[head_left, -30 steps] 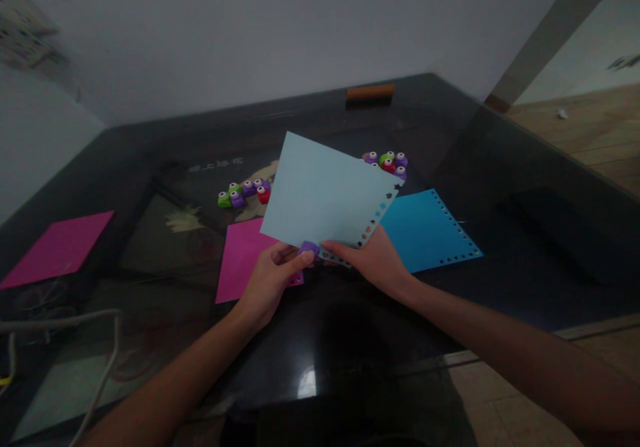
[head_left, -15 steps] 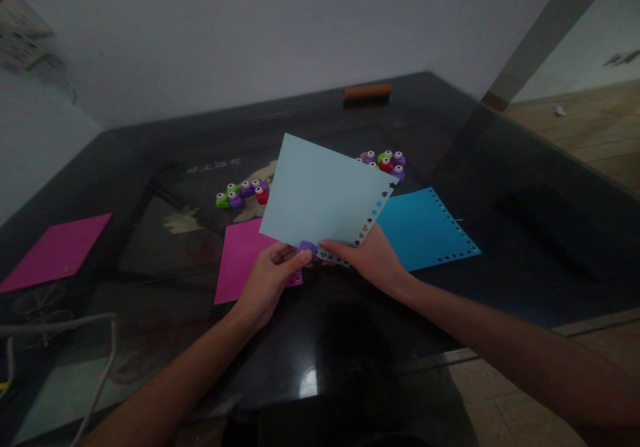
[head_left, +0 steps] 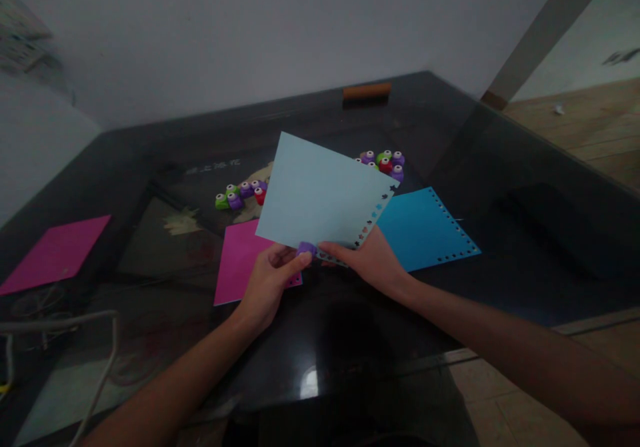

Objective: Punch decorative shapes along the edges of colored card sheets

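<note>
A light blue paper sheet point(head_left: 320, 197) is held tilted above the dark glass table point(head_left: 500, 167). Small shapes are punched along its right edge and near its lower edge. My left hand point(head_left: 270, 284) grips a small purple paper punch point(head_left: 306, 249) clamped on the sheet's lower edge. My right hand point(head_left: 373, 260) holds the sheet from below at its lower right corner.
A pink sheet point(head_left: 240, 260) lies under my left hand, another pink sheet point(head_left: 55, 254) at far left. A darker blue sheet point(head_left: 425, 230) with punched edges lies to the right. Two clusters of coloured punches point(head_left: 243, 194) point(head_left: 383, 160) sit behind. An orange bar point(head_left: 367, 90) lies at the table's back. A white cable point(head_left: 75, 320) loops at lower left.
The light blue sheet and both hands have drifted slightly left; the grips are unchanged.
</note>
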### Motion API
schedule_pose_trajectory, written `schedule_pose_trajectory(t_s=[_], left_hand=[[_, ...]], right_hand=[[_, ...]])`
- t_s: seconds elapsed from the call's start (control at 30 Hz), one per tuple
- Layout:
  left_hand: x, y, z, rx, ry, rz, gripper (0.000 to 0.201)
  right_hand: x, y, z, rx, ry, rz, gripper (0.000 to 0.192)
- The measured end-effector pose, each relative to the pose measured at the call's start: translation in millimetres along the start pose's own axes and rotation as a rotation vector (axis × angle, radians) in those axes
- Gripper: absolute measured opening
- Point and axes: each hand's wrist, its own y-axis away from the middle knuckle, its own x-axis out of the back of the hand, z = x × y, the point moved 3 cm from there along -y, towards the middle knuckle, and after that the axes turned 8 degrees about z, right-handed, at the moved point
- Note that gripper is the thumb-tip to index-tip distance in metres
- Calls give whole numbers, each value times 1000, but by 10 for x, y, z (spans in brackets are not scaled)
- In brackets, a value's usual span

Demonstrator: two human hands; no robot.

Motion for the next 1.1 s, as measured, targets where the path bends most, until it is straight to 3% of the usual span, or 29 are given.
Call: schedule_pose_trajectory(t_s=[0.47, 0.87, 1.1], left_hand=[[30, 3, 54, -108, -11, 62, 28], [-3, 6, 51, -149, -93, 28, 30], [-1, -6, 13, -134, -93, 20, 31]], right_hand=[[-11, 81, -58, 14, -45, -138, 31], [14, 89, -65, 59, -30, -49, 35], [37, 65, -38, 46, -17, 1, 26]])
